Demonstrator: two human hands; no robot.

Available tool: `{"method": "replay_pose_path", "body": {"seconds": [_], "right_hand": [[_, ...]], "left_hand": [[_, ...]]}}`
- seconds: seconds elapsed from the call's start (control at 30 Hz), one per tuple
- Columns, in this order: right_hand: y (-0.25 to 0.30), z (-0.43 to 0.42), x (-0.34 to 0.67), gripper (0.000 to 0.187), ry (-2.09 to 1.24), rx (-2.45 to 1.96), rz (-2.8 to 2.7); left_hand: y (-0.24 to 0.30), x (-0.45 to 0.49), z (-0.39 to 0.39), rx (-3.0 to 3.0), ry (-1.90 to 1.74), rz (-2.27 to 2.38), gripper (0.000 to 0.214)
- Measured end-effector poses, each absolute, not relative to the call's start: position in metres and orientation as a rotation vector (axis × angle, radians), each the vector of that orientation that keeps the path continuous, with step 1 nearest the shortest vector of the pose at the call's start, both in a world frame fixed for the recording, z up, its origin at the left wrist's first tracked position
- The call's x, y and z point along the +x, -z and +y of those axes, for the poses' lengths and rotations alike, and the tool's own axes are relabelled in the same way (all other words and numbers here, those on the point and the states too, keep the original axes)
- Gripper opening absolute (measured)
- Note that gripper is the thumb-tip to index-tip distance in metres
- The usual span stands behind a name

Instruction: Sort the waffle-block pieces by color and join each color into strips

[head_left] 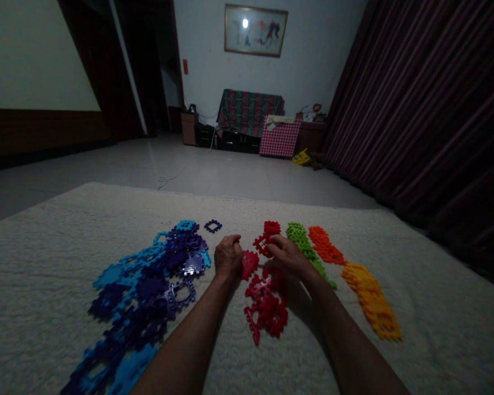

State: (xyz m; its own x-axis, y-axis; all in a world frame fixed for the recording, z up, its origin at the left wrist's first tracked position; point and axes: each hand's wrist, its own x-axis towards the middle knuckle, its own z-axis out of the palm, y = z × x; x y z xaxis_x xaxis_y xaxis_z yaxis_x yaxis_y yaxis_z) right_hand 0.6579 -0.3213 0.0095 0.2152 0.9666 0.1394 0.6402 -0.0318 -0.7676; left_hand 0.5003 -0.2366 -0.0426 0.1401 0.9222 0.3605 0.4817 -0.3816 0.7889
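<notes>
Between the thumb and fingers of my right hand [288, 254] is a red toothed interlocking building piece with an open grid [262, 244], tilted above the mat. My left hand [228, 257] is closed, its fingers curled; whatever it may hold is hidden. Right beside it is a solid pinkish-red toothed piece [250, 264], and I cannot tell whether the hand grips it. Below both hands lies a loose heap of red pieces [274, 315]. Just beyond my right fingers sits a small red stack [272, 226].
Blue and purple pieces [148, 285] spread across the left of the cream mat [444, 307]. Overlapping rows of green [298, 236], orange [325, 246] and yellow pieces [372, 302] lie right. One dark purple frame piece [213, 226] lies apart, past my left hand.
</notes>
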Motion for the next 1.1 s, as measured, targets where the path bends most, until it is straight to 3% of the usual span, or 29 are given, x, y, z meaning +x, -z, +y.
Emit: {"method": "replay_pose_path", "body": {"seconds": [0.4, 0.73, 0.97, 1.1], "right_hand": [[0.011, -0.318, 0.66, 0.045, -0.066, -2.17, -1.446], [-0.006, -0.309, 0.63, 0.068, -0.119, -2.557, -1.297], [0.002, -0.306, 0.634, 0.046, -0.043, -2.473, -1.374], [0.0, -0.296, 0.65, 0.045, 0.084, -2.297, -1.423]], "left_hand": [[0.047, 0.501, -0.235, 1.938, -1.176, 1.325, 0.037], [0.047, 0.501, -0.234, 1.939, -1.174, 1.321, 0.035], [0.045, 0.5, -0.236, 1.945, -1.168, 1.327, 0.036], [0.043, 0.5, -0.238, 1.933, -1.157, 1.325, 0.036]]}}
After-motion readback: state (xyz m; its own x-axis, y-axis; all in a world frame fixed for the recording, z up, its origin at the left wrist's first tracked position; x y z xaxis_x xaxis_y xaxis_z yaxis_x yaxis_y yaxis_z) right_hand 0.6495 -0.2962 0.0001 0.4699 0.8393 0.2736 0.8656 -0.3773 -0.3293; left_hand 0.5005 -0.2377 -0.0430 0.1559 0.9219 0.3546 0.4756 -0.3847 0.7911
